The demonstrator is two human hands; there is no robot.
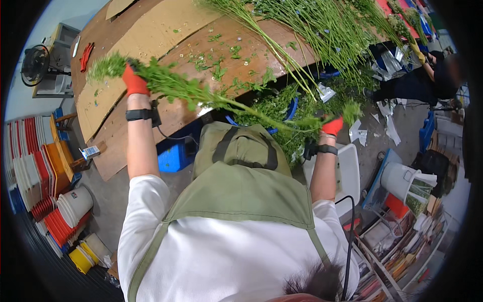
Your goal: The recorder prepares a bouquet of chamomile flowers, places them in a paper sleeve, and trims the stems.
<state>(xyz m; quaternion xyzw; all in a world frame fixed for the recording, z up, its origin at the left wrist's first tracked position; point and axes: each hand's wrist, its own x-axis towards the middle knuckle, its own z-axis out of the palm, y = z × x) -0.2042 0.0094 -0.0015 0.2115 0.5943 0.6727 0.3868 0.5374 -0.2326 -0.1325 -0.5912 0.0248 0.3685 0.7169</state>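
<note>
My left hand [136,81], in a red and dark work glove, is closed round the leafy upper part of a bunch of green flower stems [187,91]. It holds them above the cardboard on the table. The stems slant down to the right across the front of my apron. At their lower end my right hand [333,126], gloved the same way, is closed on stems and leaves, and green leaf tips stick out past it. The bushy tip beyond my left hand is blurred. Both wrists wear black straps with small devices.
Long flower stems [322,32] lie heaped across the wooden table [229,40]. Below its edge, cut greenery [287,118] piles up around blue tubs. A white bin [347,166] stands by my right side. Another person [427,75] works at the far right. Stacked buckets [75,204] line the left.
</note>
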